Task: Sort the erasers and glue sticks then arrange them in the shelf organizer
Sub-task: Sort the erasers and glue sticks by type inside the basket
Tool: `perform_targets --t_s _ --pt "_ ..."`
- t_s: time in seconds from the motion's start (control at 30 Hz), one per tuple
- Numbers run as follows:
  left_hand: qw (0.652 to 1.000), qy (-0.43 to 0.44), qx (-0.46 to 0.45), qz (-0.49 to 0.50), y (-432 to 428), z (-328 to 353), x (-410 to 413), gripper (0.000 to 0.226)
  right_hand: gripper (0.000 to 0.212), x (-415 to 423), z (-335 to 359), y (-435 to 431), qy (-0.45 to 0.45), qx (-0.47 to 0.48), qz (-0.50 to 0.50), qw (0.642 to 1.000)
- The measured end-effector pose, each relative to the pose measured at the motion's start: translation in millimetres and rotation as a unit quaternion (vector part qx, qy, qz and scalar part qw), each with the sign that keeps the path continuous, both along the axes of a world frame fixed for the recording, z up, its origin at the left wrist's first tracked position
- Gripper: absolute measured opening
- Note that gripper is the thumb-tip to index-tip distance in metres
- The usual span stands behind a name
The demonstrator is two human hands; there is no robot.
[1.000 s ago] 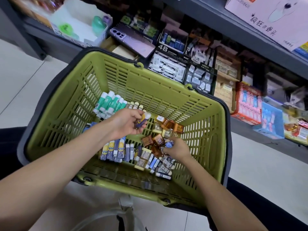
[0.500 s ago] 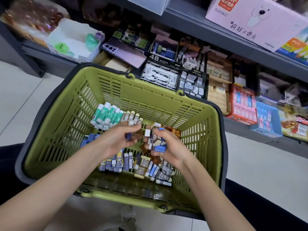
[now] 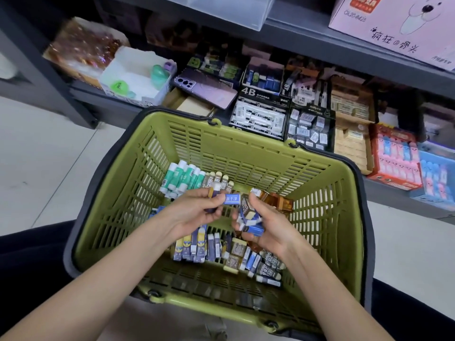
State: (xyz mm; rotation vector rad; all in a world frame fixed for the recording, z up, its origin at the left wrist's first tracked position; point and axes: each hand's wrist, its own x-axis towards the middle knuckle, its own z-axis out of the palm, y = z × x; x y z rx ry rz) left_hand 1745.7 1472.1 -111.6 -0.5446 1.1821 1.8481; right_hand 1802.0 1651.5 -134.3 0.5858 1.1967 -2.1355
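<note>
A green plastic basket (image 3: pixel 246 153) sits in front of me. Green-and-white glue sticks (image 3: pixel 183 178) lie in a row at its back left. Rows of blue and yellow erasers (image 3: pixel 194 247) and loose erasers (image 3: pixel 263 263) cover the bottom, with brown-wrapped ones (image 3: pixel 278 200) at the back right. My left hand (image 3: pixel 194 211) pinches a blue eraser (image 3: pixel 232 199) and holds a dark one beneath it. My right hand (image 3: pixel 266 226) grips a bunch of several blue and brown erasers (image 3: pixel 250 217). Both hands hover over the basket's middle, close together.
Behind the basket a dark shelf holds display boxes of 4B erasers (image 3: pixel 258 116), small wrapped erasers (image 3: pixel 309 130), beige erasers (image 3: pixel 350 141) and red and blue packs (image 3: pixel 396 156). A purple phone (image 3: pixel 209 88) and a white box (image 3: pixel 138 77) lie at left. Tiled floor lies on both sides.
My hands have risen a little above the pile. The left hand now pinches a blue eraser beside the bunch in my right hand. The camera has tilted up toward the shelf.
</note>
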Motion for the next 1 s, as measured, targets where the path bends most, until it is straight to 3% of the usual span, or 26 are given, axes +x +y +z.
perform_targets --t_s 0.1,0.23,0.53,0.87,1.0 --pt "0.999 -0.004 -0.035 0.013 -7 -2 -3 0.017 0.03 -3 -2 -2 -0.05 0.019 -0.045 0.998" --pt "0.996 0.028 -0.082 0.03 -19 0 -8 0.012 0.043 -9 -9 -3 -0.129 0.1 -0.108 0.981" --pt "0.971 0.14 -0.193 0.021 -60 2 -22 0.005 0.028 -13 -22 -4 -0.105 0.207 -0.078 0.969" --pt "0.965 0.173 -0.194 0.033 -82 7 -28 0.007 0.053 -31 -33 -18 -0.102 0.219 -0.091 0.966" --pt "0.968 0.154 -0.19 0.048 -80 1 -31 0.007 0.02 -56 -42 -24 -0.079 0.291 -0.109 0.947"
